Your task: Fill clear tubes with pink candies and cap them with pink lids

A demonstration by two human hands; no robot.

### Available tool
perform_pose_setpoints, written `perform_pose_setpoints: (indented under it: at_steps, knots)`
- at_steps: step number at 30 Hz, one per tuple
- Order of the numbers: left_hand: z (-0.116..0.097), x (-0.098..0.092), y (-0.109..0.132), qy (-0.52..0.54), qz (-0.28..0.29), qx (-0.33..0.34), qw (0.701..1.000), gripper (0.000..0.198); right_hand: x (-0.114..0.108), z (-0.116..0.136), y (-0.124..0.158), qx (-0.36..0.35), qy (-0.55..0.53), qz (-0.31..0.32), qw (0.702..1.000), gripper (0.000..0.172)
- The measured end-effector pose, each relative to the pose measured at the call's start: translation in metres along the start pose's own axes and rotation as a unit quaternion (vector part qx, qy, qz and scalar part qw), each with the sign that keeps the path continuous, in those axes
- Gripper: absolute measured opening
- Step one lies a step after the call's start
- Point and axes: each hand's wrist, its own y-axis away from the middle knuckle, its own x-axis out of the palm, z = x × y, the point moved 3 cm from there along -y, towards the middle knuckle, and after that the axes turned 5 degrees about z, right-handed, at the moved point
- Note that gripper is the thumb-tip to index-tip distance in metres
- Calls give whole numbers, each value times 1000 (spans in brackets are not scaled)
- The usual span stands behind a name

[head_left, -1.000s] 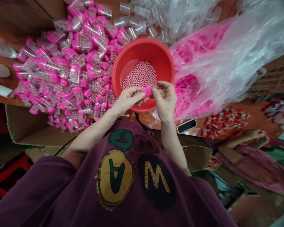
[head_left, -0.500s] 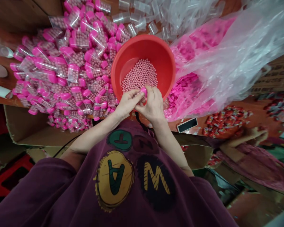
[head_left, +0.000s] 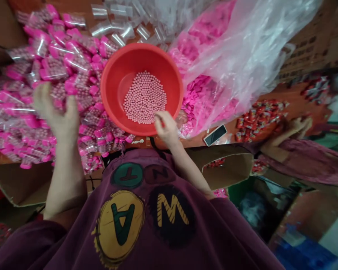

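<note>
The left hand (head_left: 55,110) is at the left of the frame over a heap of pink-capped vials (head_left: 73,63) filled with beads. Its grip is wide, the fingers spread and holding nothing; they may touch the vials or sit just above them, which is hard to tell from this view. The right hand (head_left: 166,127) is at the near rim of a red basin (head_left: 142,47), its grip narrow and fingers curled; I cannot tell whether it pinches anything small. Pink beads (head_left: 144,97) lie mounded in the basin's middle. Clear tubes (head_left: 115,22) lie at top centre, beyond the basin. To the right, a clear bag (head_left: 242,63) lies over pink caps (head_left: 202,93). A phone (head_left: 215,135) rests on the table (head_left: 197,141) just below the bag. At far right, a co-worker's hand (head_left: 300,125) is near red packets (head_left: 259,120).
</note>
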Motion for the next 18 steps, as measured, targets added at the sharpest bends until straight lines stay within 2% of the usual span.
perform_pose_setpoints:
  at_steps: [2,3,4,6,7,8,10,12,15,18]
  knots:
    - [0,-1,-7,-42,-13,45,998,49,-36,-56,4,138,21,-147,979,37]
    - [-8,5,-8,-45,-18,43,998,38,-50,-83,5,201,35,-191,960,38]
    - [-20,15,-6,-39,-5,33,999,29,-61,-107,2,242,51,-209,946,36]
    - [-54,43,4,-1,17,14,1000,21,-73,-142,-11,279,82,-223,930,34]
    - [-73,65,12,26,98,15,995,22,-74,-154,-20,295,96,-214,926,37]
    - [-92,84,21,67,111,27,991,20,-72,-163,-28,311,107,-202,922,41]
    - [-120,122,41,152,216,19,964,20,-66,-175,-41,348,120,-176,913,43]
    - [-138,152,61,202,318,-4,927,20,-61,-181,-44,366,97,-167,911,38]
    - [-147,173,82,227,415,-48,880,20,-65,-185,-28,359,-5,-182,915,36]
    - [-144,179,87,228,445,-111,859,19,-75,-176,-1,333,-77,-195,919,37]
